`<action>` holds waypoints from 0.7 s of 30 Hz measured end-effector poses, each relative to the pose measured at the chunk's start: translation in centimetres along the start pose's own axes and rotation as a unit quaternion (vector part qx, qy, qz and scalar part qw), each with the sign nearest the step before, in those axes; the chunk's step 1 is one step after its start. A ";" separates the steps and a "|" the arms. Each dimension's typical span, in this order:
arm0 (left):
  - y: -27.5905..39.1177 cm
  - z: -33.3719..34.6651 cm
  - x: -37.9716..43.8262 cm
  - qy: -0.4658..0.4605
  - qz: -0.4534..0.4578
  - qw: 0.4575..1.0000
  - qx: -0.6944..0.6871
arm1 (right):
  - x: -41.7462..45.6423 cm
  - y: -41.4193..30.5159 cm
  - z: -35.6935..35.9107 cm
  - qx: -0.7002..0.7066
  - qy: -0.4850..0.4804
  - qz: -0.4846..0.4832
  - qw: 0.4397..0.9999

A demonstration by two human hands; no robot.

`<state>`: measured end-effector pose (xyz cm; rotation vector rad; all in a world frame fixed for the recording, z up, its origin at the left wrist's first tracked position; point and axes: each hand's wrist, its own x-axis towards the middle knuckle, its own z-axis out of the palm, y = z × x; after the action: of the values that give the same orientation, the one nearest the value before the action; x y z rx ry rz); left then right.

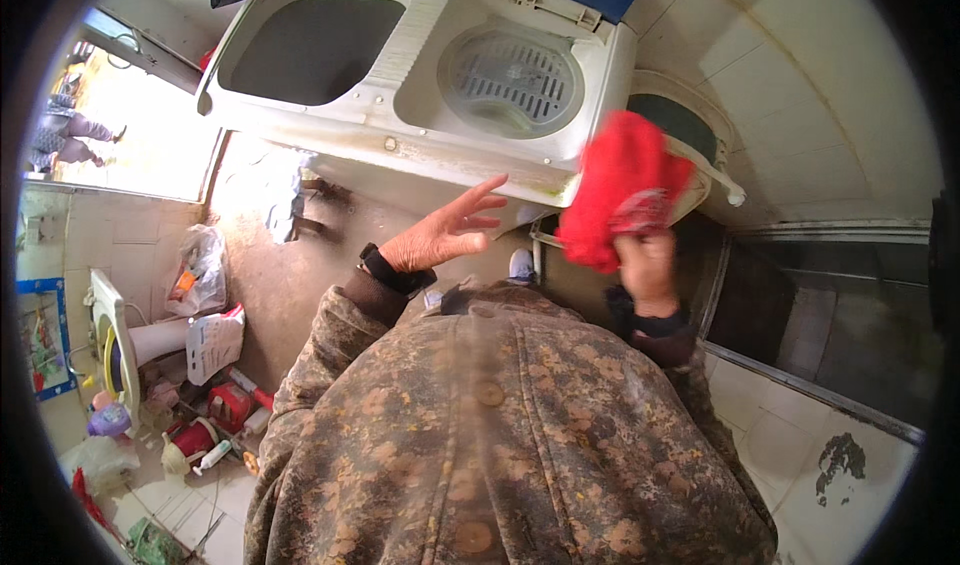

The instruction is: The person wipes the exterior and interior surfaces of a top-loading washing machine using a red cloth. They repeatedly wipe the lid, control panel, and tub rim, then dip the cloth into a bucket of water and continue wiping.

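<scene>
My right hand grips a bunched red cloth and is blurred. The cloth hangs in front of the right end of a white twin-tub washing machine, and part of it bears a pale print. My left hand is held in the air before the machine's front edge, fingers apart and with nothing in it. At the machine's right, a round perforated plastic disc lies in the smaller spin-tub opening. The larger wash tub on the left is uncovered, its inside dark grey.
A white-rimmed basin stands right of the machine. To the left, a pedestal washbasin has plastic bags and several bottles around it. A person is partly seen beyond the bright doorway. A dark glass panel borders the right side.
</scene>
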<state>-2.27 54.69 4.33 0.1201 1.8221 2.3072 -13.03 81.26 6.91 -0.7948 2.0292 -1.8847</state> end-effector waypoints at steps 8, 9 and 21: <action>-3.6 -2.9 -4.5 0.265 0.136 0.857 -0.420 | 5.2 -2.4 10.4 -0.311 -0.267 -0.296 0.863; -3.5 -5.2 -6.1 0.299 0.139 0.927 -0.180 | 5.5 -3.3 9.3 -0.264 -0.278 -0.268 0.884; -4.7 -14.4 -1.4 0.579 0.015 0.610 0.540 | 5.3 5.8 2.5 -0.512 -0.052 -0.086 0.853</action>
<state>-3.12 41.73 -3.51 -1.4715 3.4527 0.6807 -17.24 76.28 1.81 -1.2761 2.9115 -0.6236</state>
